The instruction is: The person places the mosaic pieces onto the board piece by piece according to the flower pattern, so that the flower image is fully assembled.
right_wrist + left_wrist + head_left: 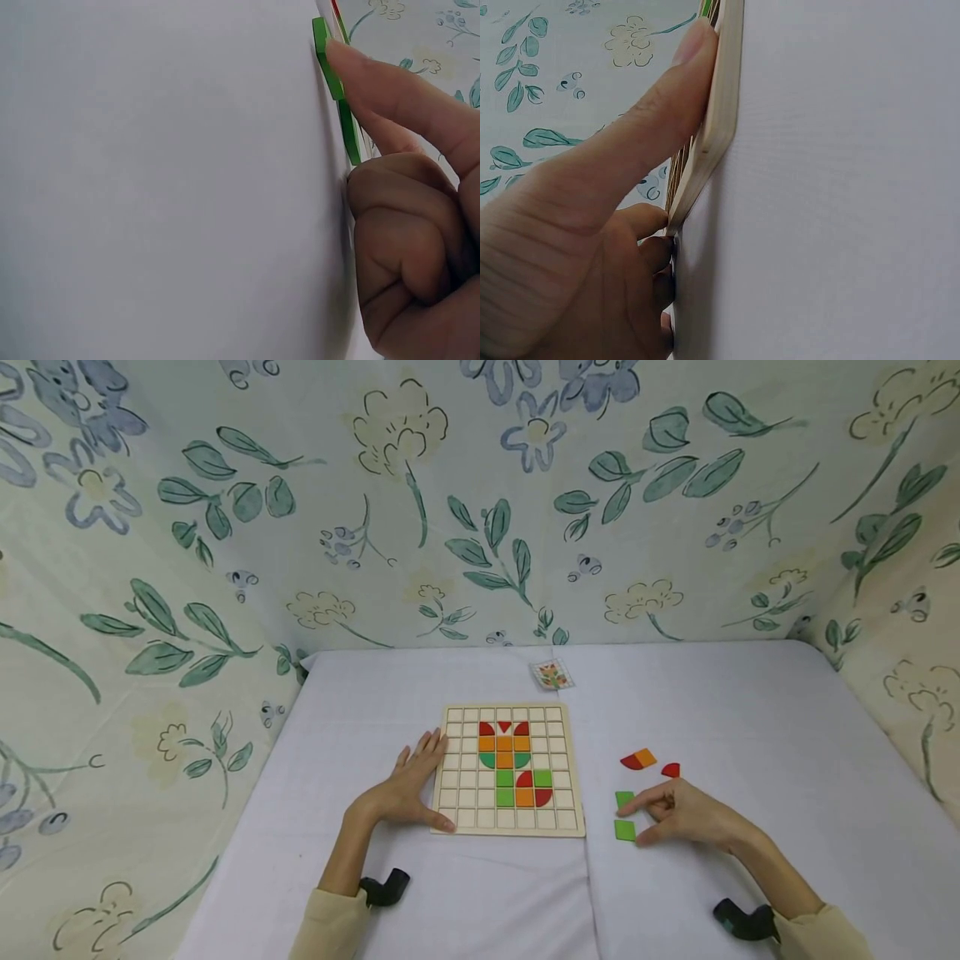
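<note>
A pale wooden grid board (457, 793) lies on the white cloth, with red, orange and green tiles forming a flower-like pattern in its cells. My left hand (397, 789) rests along the board's left side, fingers fairly straight. In the left wrist view, the thumb lies against the board's edge (718, 112). To the right of the board, my right hand (686, 814) has its index finger at the upper green square tile (623, 797) and its thumb at the lower green square tile (624, 831). Its other fingers are curled in. Both tiles lie on the cloth.
Beyond the right hand lie an orange square tile (644, 757) touching a red quarter-circle tile (632, 762), and another red tile (671, 770), partly hidden. A small printed card (551, 674) sits behind the board. Flowered cloth (480, 593) hangs at the table's back and sides.
</note>
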Demonstrator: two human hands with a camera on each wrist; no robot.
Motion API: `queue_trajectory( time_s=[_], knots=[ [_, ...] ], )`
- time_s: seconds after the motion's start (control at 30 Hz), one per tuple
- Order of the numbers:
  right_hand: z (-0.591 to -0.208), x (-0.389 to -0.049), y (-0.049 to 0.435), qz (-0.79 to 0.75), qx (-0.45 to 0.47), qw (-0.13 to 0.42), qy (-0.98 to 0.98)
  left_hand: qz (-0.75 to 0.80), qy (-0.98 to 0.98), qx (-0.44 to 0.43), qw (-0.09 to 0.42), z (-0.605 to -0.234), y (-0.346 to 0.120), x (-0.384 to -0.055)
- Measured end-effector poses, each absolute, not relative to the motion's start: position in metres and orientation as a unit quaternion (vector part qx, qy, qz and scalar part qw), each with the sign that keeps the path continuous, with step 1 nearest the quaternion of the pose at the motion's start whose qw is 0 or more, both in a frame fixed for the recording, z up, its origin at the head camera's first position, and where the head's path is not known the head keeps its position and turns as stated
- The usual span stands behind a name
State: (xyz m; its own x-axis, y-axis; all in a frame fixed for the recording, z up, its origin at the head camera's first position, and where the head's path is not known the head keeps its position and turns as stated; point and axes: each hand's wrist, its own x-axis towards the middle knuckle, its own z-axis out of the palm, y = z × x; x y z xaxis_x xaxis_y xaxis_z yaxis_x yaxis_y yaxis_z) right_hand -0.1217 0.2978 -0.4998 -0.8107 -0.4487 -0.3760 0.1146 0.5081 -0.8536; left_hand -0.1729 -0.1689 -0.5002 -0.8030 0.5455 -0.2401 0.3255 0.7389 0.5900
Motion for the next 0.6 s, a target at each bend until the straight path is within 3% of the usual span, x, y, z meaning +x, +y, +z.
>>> queue_trajectory(
  time_s=[0.6],
  knots=[
    [-0.5014, -0.1249, 0.2932, -0.462, -0.069, 0.264, 0.844, 0.277, 0.909, 0.238, 0.202, -0.4991, -0.1676, -0.1727]
  ],
)
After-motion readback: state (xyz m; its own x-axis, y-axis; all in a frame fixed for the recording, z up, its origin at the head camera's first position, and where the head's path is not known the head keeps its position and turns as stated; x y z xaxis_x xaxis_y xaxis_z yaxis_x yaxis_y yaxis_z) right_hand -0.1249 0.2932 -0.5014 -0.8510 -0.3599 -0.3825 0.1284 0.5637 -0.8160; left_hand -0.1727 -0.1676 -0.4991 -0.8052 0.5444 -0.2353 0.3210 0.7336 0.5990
